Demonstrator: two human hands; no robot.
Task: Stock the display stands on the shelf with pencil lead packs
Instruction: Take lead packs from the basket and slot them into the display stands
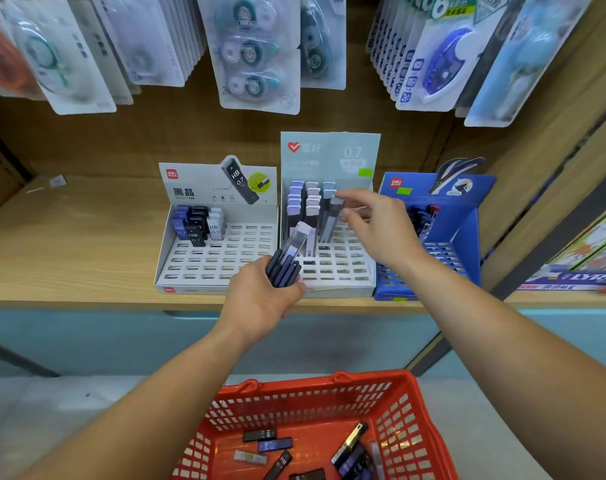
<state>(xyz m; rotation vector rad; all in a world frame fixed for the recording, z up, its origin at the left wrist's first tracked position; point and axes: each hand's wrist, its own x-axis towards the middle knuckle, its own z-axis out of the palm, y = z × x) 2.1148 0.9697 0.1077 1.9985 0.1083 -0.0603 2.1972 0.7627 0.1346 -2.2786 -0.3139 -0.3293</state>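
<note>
Right now the right hand (381, 226) pinches one grey pencil lead pack (329, 223) by its top between thumb and fingers (351, 195), its lower end at a slot in the middle display stand (332, 271) on the shelf (69, 237). It is best kept upright and pressed straight down until it seats. The left hand (260, 299) grips a spare bundle (286, 265) just before the stand, and more packs lie in the red basket (409, 403) below
</note>
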